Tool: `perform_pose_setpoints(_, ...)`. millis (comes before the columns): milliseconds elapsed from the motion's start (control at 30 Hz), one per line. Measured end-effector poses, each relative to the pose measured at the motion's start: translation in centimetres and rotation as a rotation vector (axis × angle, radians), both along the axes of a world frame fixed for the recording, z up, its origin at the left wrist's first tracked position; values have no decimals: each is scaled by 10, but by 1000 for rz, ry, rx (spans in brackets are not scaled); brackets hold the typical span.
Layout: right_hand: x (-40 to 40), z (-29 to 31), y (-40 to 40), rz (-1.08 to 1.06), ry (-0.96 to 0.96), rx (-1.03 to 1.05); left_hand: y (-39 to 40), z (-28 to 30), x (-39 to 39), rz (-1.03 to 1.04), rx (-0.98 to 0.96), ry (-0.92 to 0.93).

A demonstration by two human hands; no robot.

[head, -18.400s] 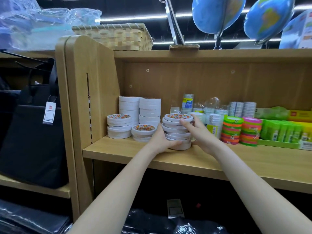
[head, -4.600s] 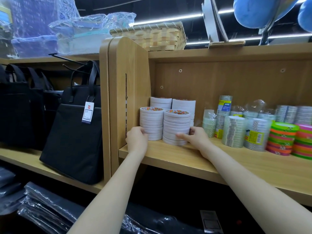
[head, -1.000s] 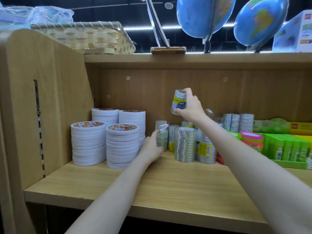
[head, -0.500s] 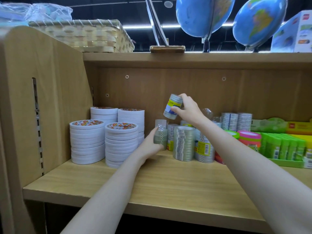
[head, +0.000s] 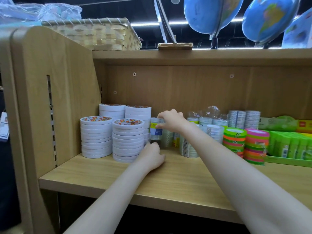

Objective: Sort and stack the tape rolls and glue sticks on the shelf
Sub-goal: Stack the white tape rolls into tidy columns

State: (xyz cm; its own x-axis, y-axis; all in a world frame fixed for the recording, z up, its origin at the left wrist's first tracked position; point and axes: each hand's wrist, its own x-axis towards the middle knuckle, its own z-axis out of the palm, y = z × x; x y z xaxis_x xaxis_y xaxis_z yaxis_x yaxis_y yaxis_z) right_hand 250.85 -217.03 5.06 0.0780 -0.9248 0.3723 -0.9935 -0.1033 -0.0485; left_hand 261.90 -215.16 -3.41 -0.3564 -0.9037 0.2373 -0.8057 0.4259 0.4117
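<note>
Shelf first: its wooden board carries everything the task concerns, and most of it already looks ordered. White tape rolls stand at the left end in four even columns, two in front and two taller ones behind, close against the side panel; that group looks finished. At the far right the green glue sticks stand upright in a tray, packed side by side, and also seem settled. Just left of them, neon tape rolls rise in two striped stacks of pink, orange and green. Clear tape packs fill the middle and back, some in loose crinkled wrap and at uneven heights, so this cluster is probably what is left to sort.

Work at this moment is in the gap between the white columns and the clear packs. Right hand reaches in from above, its fingers and thumb pinching the top of a small clear tape pack with a yellow and blue label, which stands upright just beside the rear white column. Left hand sits low on the board at the foot of that pack, fingers curled; whether they grip its base or only steady it is hidden by the knuckles.
</note>
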Motion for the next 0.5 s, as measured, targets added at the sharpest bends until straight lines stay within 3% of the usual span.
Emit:
perform_pose_setpoints(133,-1,-10,-2,-38,280,48,0,-1,1,-24,-98,57)
perform_pose_setpoints(333,-3,-11,-2,-47,314,-85,-3,2,2,-60,-14,-49)
perform_pose_setpoints(500,-6,-8,-2,-136,363,-67,-2,3,-7,-24,33,-71)
